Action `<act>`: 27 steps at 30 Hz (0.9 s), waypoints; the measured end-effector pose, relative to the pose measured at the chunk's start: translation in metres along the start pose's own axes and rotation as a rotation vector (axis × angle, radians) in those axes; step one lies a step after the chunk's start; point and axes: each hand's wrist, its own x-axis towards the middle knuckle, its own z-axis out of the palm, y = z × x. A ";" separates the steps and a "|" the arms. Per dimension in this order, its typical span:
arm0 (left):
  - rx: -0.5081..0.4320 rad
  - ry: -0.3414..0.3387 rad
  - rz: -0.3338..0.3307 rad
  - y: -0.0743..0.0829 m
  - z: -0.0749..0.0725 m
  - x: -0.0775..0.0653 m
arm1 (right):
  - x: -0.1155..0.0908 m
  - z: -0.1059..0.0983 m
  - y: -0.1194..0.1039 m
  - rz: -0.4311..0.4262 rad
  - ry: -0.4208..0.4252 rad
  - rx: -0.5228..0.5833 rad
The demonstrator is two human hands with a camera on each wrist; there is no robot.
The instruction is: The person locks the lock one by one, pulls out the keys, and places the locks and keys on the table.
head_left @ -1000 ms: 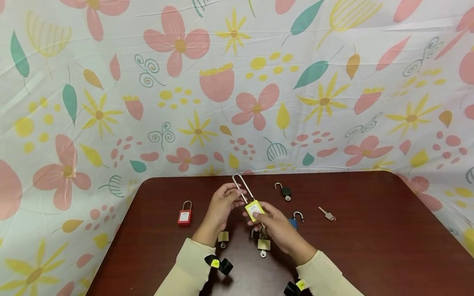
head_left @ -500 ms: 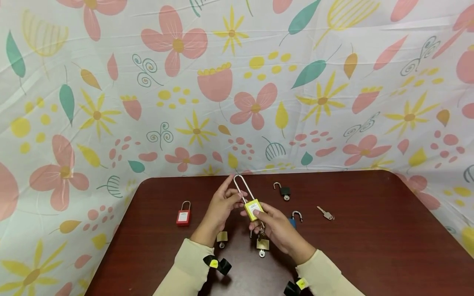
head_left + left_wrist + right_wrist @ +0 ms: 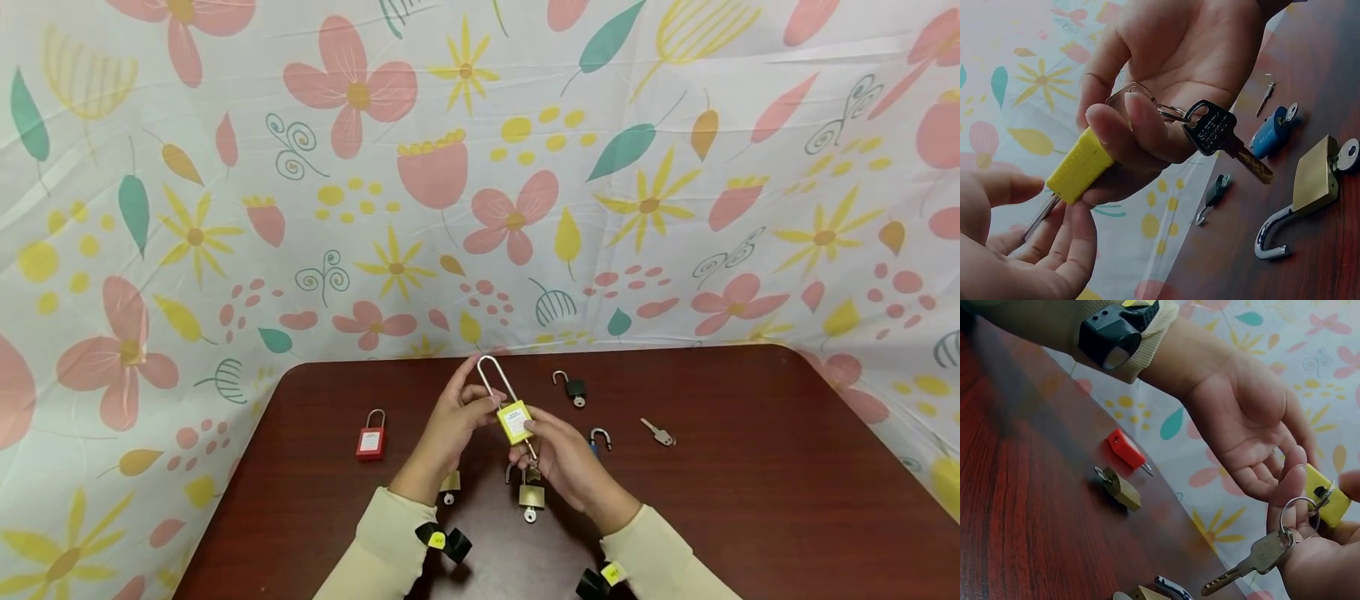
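Observation:
A yellow padlock with a white label and a long steel shackle is held up above the table between both hands. My right hand grips the padlock's body, its thumb at the right edge of the label. My left hand pinches the padlock's shackle end with thumb and fingers. Its index finger points up beside the shackle. In the left wrist view, a key with a dark head hangs from a ring below the right fingers. Another key, partly covered by those fingers, is at the padlock's lower end.
On the dark red table lie a red padlock, an open black padlock and a loose key. Two brass padlocks, one on the left and one nearer the middle, have keys inserted. A blue padlock is partly behind the right hand.
The left thumb and fingers have slid down from the shackle leg to the padlock's top, and the index finger has straightened. The right thumb has shifted toward the label's right edge.

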 end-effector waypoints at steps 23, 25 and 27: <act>-0.055 0.066 0.003 0.006 0.000 -0.002 | -0.001 0.001 -0.004 0.032 -0.047 -0.124; -0.065 0.070 0.010 0.006 -0.001 -0.001 | 0.000 -0.001 -0.003 0.090 -0.052 -0.115; -0.067 0.080 0.012 0.007 -0.002 -0.001 | 0.000 -0.002 -0.002 0.144 -0.078 -0.078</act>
